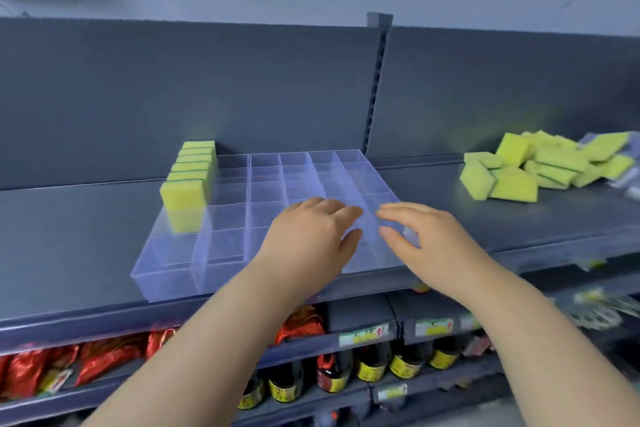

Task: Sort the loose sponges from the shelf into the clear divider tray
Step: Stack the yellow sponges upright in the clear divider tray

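Observation:
The clear divider tray (166, 279) lies on the dark shelf (69, 246) in the middle of the view. Its leftmost column holds a row of several yellow sponges (188, 184) standing on edge; the other compartments look bare. A loose pile of yellow sponges (533, 166) lies on the shelf at the right. My left hand (308, 239) hovers over the tray's front middle, fingers apart, holding nothing. My right hand (422, 236) is over the tray's front right corner, fingers spread and curved, also with nothing in it. The fingertips of both hands nearly meet.
A slotted upright post (377, 80) runs up the grey back panel behind the tray. Clear plastic wrapping (623, 180) lies at the far right by the pile. Below are red packets (104, 360) and dark bottles with yellow labels (370, 364).

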The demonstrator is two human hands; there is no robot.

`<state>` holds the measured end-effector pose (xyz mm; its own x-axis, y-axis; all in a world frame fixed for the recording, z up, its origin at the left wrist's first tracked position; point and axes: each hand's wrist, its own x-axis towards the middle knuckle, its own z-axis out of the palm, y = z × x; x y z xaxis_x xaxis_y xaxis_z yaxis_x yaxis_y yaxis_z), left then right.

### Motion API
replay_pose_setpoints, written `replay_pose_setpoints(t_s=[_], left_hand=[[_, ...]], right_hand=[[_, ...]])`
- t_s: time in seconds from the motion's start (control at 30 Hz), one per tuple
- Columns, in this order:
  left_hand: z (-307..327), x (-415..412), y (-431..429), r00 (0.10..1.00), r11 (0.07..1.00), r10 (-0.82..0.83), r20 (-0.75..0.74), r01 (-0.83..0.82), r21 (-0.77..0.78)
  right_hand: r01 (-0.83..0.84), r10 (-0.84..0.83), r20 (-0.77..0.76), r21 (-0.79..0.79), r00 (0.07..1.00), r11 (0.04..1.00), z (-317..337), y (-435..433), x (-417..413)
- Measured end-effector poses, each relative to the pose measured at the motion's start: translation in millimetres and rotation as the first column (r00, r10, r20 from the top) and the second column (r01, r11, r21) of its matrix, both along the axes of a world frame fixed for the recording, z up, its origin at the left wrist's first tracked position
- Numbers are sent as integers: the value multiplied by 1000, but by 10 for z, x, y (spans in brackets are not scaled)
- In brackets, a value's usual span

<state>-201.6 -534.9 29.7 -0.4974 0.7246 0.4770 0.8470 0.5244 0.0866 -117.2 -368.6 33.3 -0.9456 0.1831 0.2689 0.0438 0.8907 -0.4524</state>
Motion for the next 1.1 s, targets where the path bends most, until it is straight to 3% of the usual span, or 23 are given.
replay_pose_setpoints(t_s=[0.2, 0.43, 0.6, 1.1], left_hand=[[-360, 683, 827, 989, 995, -39, 139, 51, -84], [-551, 1022, 1571, 976, 989, -122, 180, 136, -66], [-614, 973, 2174, 965, 981, -174, 194, 187, -49], [-531, -40, 3989, 977, 996, -84, 196, 76, 48]], right_hand=[[209, -205, 112, -24, 972, 978, -367, 847, 1034], [349, -332, 150, -107, 931, 931, -597, 1408, 1613], [365, -354, 95, -145, 930, 920, -660, 1778, 1509], [395, -402, -18, -145, 916, 907, -451, 3591, 625]])
